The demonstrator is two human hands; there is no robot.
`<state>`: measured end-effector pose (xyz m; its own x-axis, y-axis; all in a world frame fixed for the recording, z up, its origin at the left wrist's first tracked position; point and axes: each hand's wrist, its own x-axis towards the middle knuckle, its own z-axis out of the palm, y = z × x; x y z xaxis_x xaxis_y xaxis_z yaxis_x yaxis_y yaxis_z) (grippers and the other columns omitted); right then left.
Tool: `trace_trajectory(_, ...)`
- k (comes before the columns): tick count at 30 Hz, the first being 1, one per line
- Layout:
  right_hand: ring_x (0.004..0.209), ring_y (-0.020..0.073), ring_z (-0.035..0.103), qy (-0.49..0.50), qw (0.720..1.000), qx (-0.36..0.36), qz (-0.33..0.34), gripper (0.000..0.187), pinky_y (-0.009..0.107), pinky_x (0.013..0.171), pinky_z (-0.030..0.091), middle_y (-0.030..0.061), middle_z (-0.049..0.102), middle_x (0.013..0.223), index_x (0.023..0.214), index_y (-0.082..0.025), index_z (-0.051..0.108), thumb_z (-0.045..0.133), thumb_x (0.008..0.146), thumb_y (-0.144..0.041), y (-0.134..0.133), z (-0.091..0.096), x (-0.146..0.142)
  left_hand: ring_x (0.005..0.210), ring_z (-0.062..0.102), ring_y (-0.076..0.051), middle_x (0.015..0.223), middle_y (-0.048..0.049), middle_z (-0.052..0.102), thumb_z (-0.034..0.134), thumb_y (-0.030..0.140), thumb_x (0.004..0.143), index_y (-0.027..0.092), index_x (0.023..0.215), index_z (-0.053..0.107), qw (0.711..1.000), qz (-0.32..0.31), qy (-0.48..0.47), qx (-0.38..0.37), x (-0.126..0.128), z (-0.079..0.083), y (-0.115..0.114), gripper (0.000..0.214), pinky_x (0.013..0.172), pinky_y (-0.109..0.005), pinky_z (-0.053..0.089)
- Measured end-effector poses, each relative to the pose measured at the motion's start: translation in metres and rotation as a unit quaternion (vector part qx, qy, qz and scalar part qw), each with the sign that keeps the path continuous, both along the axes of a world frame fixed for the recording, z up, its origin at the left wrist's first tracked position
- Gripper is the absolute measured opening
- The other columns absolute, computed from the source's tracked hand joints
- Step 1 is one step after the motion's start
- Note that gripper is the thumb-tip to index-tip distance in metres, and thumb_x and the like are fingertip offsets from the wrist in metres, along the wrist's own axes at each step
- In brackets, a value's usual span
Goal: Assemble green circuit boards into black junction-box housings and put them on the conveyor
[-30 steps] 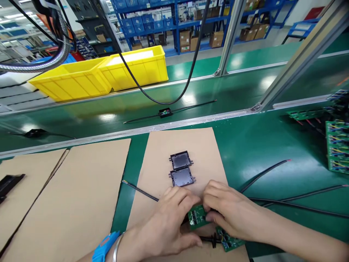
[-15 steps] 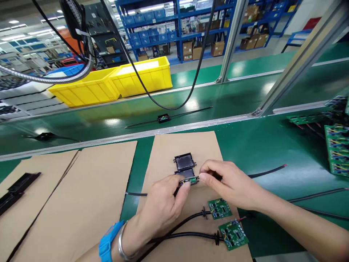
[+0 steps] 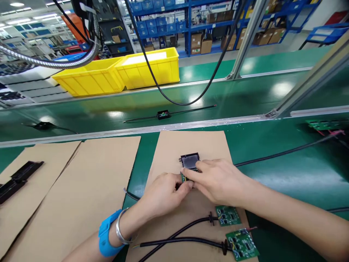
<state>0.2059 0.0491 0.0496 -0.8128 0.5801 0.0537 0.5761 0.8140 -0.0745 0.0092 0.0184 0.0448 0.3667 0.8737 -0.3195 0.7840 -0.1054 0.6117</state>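
Both my hands meet over a small black plastic case (image 3: 190,161) on the middle cardboard sheet (image 3: 174,145). My left hand (image 3: 163,193) pinches a small green circuit board (image 3: 184,178) at the case's near half. My right hand (image 3: 215,180) presses its fingers down on the same board and case from the right. The case's far half shows; the near half is hidden under my fingers. A black cable (image 3: 132,195) runs left from under my left hand. Two more green circuit boards (image 3: 227,215) (image 3: 242,244) with black cables lie nearer me.
Other cardboard sheets (image 3: 89,182) lie to the left, with black plastic strips (image 3: 19,176) on the far left one. Behind runs a green conveyor (image 3: 231,94) carrying a wired black unit (image 3: 163,115). Yellow bins (image 3: 147,67) stand beyond. Black cables (image 3: 272,154) cross the green bench (image 3: 286,182) at right.
My hands have closed in on the black case, the right hand now covering its near half with the board. The view has shifted slightly left, and the stack of boards at right has left the picture.
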Motion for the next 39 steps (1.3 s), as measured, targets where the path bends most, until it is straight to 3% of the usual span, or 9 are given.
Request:
trace_trajectory(2,0.065,0.0175,0.057,-0.016,1.000,-0.016,0.008,0.029,0.027,0.050,0.025,0.0040,0.059,0.088,0.119,-0.025,0.058,0.055,0.090,-0.026,0.012,-0.003,0.004,0.071,0.062,-0.021,0.079,-0.0022,0.065,0.059,0.050,0.084,0.018,0.093,0.061,0.996,-0.003,0.043,0.076,-0.006,-0.006,-0.002,0.033,0.061,-0.030,0.043)
trace_trajectory(4,0.062,0.0152,0.056,-0.031,0.999,-0.022,0.020,0.029,0.027,0.048,0.023,0.0040,0.059,0.092,0.120,-0.027,0.059,0.057,0.091,-0.028,0.021,-0.012,0.006,0.086,0.064,-0.027,0.101,-0.0063,0.064,0.073,0.047,0.074,0.018,0.114,0.054,0.990,0.002,0.065,0.126,-0.009,-0.015,-0.003,0.052,0.072,-0.037,0.048)
trace_trajectory(7,0.056,0.0125,0.053,-0.039,0.998,-0.018,0.038,0.023,0.028,0.046,0.019,0.0036,0.058,0.094,0.114,-0.025,0.061,0.057,0.091,-0.030,0.026,-0.028,0.004,0.092,0.065,-0.030,0.112,-0.0097,0.060,0.074,0.040,0.075,0.018,0.122,0.049,0.986,-0.015,0.088,0.141,-0.010,-0.029,-0.004,0.057,0.076,-0.041,0.051)
trace_trajectory(18,0.046,0.0078,0.029,-0.039,0.997,-0.053,0.038,0.013,0.031,0.047,0.008,0.0027,0.051,0.090,0.090,-0.021,0.058,0.046,0.093,-0.018,0.019,-0.041,-0.002,0.085,0.067,-0.027,0.106,-0.0055,0.060,0.067,0.036,0.083,0.021,0.115,0.052,0.987,-0.040,0.115,0.108,-0.008,-0.033,0.001,0.039,0.071,-0.040,0.055)
trace_trajectory(25,0.046,0.0074,0.018,0.002,0.993,-0.122,0.002,0.015,0.028,0.046,0.012,-0.0001,0.043,0.087,0.087,-0.022,0.063,0.050,0.094,-0.022,0.023,-0.045,-0.004,0.100,0.064,-0.027,0.116,-0.0083,0.062,0.070,0.037,0.080,0.021,0.126,0.050,0.995,-0.044,0.058,0.064,-0.017,-0.020,0.007,0.053,0.082,-0.039,0.053)
trace_trajectory(29,0.045,0.0075,0.019,0.010,0.993,-0.116,-0.002,0.013,0.028,0.046,0.011,-0.0003,0.043,0.085,0.086,-0.022,0.064,0.053,0.092,-0.022,0.023,-0.045,-0.003,0.077,0.066,-0.019,0.083,-0.0007,0.069,0.057,0.026,0.088,0.020,0.093,0.062,0.998,-0.050,0.044,0.018,-0.020,-0.005,0.012,0.009,0.067,-0.029,0.050)
trace_trajectory(31,0.045,0.0076,0.021,0.011,0.994,-0.112,-0.008,0.012,0.029,0.045,0.011,-0.0001,0.044,0.085,0.087,-0.022,0.065,0.054,0.092,-0.023,0.021,-0.045,-0.004,0.067,0.064,-0.017,0.073,0.0000,0.067,0.051,0.017,0.089,0.019,0.079,0.061,0.993,-0.073,0.076,0.059,-0.016,-0.004,0.011,0.014,0.061,-0.027,0.047)
trace_trajectory(35,0.045,0.0079,0.024,0.011,0.994,-0.105,-0.016,0.009,0.029,0.045,0.009,0.0004,0.047,0.084,0.088,-0.023,0.066,0.058,0.090,-0.023,0.019,-0.045,-0.005,0.063,0.060,-0.018,0.073,-0.0034,0.064,0.040,0.009,0.089,0.017,0.083,0.058,0.966,-0.093,0.134,0.201,-0.007,-0.016,0.001,0.020,0.057,-0.028,0.046)
trace_trajectory(39,0.045,0.0078,0.024,0.030,0.995,-0.091,-0.013,0.010,0.029,0.046,0.008,0.0009,0.049,0.084,0.086,-0.023,0.067,0.058,0.091,-0.023,0.020,-0.047,-0.004,0.060,0.056,-0.018,0.070,-0.0038,0.058,0.035,0.002,0.088,0.017,0.083,0.055,0.935,-0.114,0.199,0.270,-0.007,-0.034,-0.010,0.026,0.054,-0.029,0.047)
